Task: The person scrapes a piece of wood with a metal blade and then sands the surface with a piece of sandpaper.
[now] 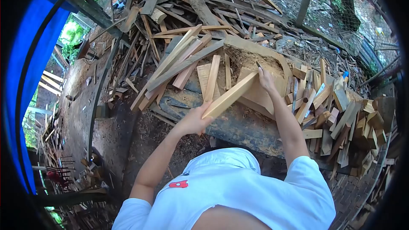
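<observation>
My left hand [194,121] is closed around the lower end of a pale wooden board [232,96], which slants up to the right over the workbench [238,125]. At the board's upper end is my right hand [266,81], its fingers closed. A thin, dark, pointed tool [258,64] sticks out of that hand; whether it is a pencil or a blade is too small to tell. Beneath the board's right part sits a large squared wooden block [260,98]. Two shorter wood pieces, including a narrow strip [212,76], lie just beyond my left hand.
Long planks [179,68] lean across the bench's left side. Offcuts [341,117] are heaped at the right, and a large scrap pile [183,4] rises behind. A post [306,2] and wire fence stand at the back right; a blue tarp [30,76] hangs at the left.
</observation>
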A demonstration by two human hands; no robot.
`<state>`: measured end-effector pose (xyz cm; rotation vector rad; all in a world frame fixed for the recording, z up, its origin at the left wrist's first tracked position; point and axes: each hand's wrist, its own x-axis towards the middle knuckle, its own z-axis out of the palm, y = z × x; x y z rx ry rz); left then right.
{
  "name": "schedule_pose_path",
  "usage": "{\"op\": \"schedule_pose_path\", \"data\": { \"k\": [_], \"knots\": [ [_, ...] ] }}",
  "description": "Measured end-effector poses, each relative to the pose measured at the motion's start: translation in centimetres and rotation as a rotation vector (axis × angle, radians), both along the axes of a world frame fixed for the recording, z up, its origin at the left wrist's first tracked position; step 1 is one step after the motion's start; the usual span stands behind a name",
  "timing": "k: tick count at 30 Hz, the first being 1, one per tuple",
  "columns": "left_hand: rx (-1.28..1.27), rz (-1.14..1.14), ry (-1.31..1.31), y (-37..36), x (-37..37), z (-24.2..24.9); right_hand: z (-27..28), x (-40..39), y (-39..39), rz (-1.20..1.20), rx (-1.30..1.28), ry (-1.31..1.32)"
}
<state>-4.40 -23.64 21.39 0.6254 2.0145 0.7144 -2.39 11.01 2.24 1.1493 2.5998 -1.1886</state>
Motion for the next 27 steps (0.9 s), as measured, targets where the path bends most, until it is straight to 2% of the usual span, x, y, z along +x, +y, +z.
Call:
{"op": "schedule_pose_path", "data": {
  "k": [1,2,4,6,8,9,10,13,15,16,18,19,21,23,25,27],
  "knots": [
    [0.007,-0.151,0.445,-0.3,0.0,-0.5,0.1,0.7,-0.2,0.040,0.172,0.226],
    [0.011,-0.131,0.435,-0.1,0.2,-0.5,0.2,1.3,-0.6,0.097,0.337,0.450],
    [-0.009,-0.254,0.613,0.7,0.4,1.1,0.9,1.9,-2.2,0.213,0.322,0.453],
    [-0.054,-0.223,0.561,0.9,0.9,1.1,0.3,2.5,-4.3,0.152,0.361,0.460],
    [-0.080,-0.240,0.583,0.9,0.9,0.7,3.5,3.5,-8.3,0.178,0.221,0.577],
    [-0.135,-0.247,0.553,1.0,1.1,0.8,4.7,4.4,-10.6,0.218,0.260,0.641],
    [-0.136,-0.242,0.548,0.9,1.3,0.5,6.3,5.4,-12.3,0.277,0.324,0.623],
    [-0.078,-0.212,0.567,0.5,2.3,-0.3,3.9,5.0,-8.8,0.300,0.309,0.620],
    [-0.096,-0.213,0.559,0.8,2.5,0.0,2.4,3.2,-6.0,0.055,0.259,0.442],
    [-0.096,-0.201,0.566,0.5,2.6,-0.3,2.1,3.0,-6.5,0.065,0.261,0.450],
    [-0.067,-0.221,0.598,0.4,2.4,-1.4,1.9,3.5,-8.6,0.041,0.077,0.634],
    [-0.096,-0.221,0.586,0.5,2.3,-1.0,3.3,4.5,-10.7,0.127,0.305,0.555],
    [-0.061,-0.195,0.574,0.4,2.4,-1.2,5.0,5.5,-11.8,0.230,0.295,0.541],
    [-0.033,-0.188,0.546,0.0,3.2,-1.5,3.9,5.4,-10.1,0.264,0.310,0.535],
    [-0.076,-0.180,0.502,0.1,3.3,-1.3,0.5,2.6,-5.5,0.028,0.328,0.393],
    [-0.009,-0.189,0.560,-0.9,2.7,-3.8,-1.8,0.5,-1.7,0.019,0.288,0.269]
  ]
}}
